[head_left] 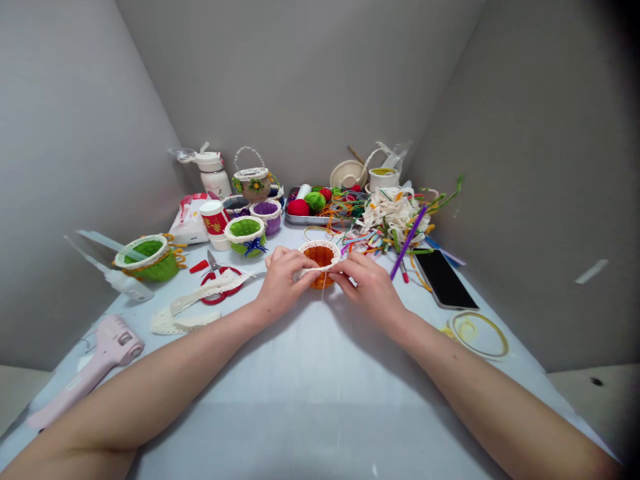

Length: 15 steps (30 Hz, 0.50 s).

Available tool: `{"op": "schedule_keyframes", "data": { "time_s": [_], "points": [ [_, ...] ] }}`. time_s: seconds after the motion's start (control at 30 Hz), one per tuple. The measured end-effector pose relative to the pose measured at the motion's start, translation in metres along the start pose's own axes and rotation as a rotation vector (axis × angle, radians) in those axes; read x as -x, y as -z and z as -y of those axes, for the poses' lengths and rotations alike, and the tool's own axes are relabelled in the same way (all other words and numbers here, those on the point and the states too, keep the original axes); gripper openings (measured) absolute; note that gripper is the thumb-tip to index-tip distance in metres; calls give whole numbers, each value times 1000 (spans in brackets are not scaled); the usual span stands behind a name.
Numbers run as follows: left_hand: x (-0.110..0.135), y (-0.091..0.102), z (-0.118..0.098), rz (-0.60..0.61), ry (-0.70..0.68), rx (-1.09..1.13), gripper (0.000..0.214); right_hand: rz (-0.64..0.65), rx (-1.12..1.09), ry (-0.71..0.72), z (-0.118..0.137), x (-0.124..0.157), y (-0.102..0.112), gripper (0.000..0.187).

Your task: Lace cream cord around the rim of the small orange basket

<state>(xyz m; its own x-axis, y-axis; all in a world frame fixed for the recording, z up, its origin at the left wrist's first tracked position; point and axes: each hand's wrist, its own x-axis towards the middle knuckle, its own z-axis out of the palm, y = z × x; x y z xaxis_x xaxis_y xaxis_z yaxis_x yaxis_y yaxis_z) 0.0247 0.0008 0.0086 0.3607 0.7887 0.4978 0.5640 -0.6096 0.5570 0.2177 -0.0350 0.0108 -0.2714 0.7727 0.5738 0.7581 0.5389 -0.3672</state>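
Observation:
A small orange basket [321, 257] with white lace trim [320, 245] around its rim stands in front of me. My left hand [286, 277] pinches the rim from the left, thumb and fingers on the lace. On the other side my right hand [367, 283] has thumb and fingers closed on the trim at the right front of the rim. A thin pale thread [324, 287] hangs down the basket's front between both hands. A loose length of lace [200, 297] lies left of my left hand, over red-handled scissors [223, 285].
At left lie a pink glue gun [95, 363], a white bottle with a long nozzle [125, 283] and a green basket [160, 267]. Finished small baskets [245, 230] and a paper cup [215, 225] stand behind. A yarn tray [320, 217], white scraps [390, 217] and a phone [445, 280] are rearward and right.

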Motion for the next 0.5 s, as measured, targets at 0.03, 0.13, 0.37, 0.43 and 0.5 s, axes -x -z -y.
{"op": "schedule_keyframes", "data": {
  "time_s": [0.03,0.13,0.37,0.43,0.5],
  "points": [
    [0,0,0,-1,-4,-4,6,3,0,-1,1,0,0,14],
    [1,-1,-1,-5,-15,-15,6,15,-13,-18,4,1,1,13],
    [4,-3,-4,-48,-66,-73,7,25,-72,-152,18,5,-1,9],
    [5,-4,-3,-63,-98,-98,8,26,-97,-192,20,6,-2,10],
    [6,-6,-2,-76,-133,-125,10,18,-123,-236,21,6,-3,11]
  ]
}}
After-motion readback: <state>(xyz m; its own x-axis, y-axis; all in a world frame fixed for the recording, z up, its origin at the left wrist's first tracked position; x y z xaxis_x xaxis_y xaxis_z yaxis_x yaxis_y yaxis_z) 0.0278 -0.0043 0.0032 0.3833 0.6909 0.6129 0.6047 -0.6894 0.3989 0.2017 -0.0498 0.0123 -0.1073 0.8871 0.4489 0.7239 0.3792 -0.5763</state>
